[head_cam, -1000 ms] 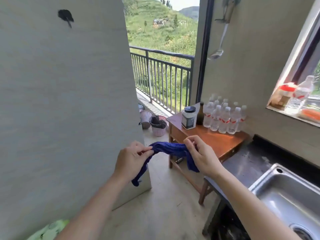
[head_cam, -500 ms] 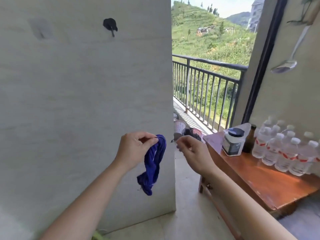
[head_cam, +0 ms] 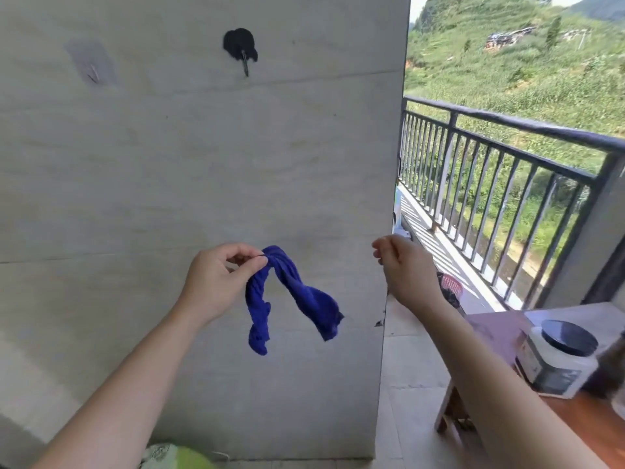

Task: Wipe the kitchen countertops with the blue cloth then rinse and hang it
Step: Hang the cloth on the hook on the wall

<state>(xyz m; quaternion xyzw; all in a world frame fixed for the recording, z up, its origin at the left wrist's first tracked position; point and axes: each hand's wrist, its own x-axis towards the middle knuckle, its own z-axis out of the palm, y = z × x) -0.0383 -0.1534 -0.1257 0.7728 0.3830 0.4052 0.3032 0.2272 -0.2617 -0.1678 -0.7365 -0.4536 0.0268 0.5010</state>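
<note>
Black wall hook, balcony railing, possibly a jar on wooden table.

Wooden table, lower right: 1 white jar with dark lid is set on it.

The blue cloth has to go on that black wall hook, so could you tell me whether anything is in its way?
Nothing visible is. The blue cloth hangs from the left hand, with bare wall between it and the black hook above.
</note>
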